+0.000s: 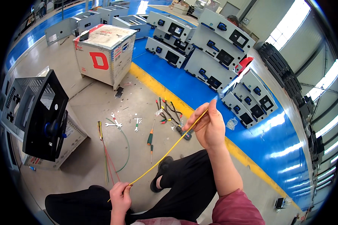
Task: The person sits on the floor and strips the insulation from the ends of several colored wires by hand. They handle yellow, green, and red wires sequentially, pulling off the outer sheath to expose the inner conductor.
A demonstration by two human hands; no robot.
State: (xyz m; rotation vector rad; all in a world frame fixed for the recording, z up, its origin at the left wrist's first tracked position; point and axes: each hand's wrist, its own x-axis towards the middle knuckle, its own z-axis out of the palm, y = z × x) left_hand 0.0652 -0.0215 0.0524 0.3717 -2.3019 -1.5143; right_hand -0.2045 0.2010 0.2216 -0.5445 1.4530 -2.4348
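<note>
A thin yellow wire [157, 163] runs taut on a slant between my two hands, above my lap. Low in the view, my left hand [120, 195] is closed round it, and a short end sticks out past the fist. My right hand [206, 125], raised higher and to the right, has the other end pinched by the thumb, with the palm facing left. On the floor beyond lie a green-handled screwdriver [150, 137], a smaller screwdriver [151, 149], wrenches [116, 122] and a power drill [184, 132] partly behind my right hand.
Red and green wires [108, 161] trail on the floor at left. Bundled black cables [171, 112] with coloured ends lie ahead. A wooden crate [101, 56] and a black-fronted cabinet [45, 116] stand left. Grey panelled boxes [218, 50] are stacked on blue flooring.
</note>
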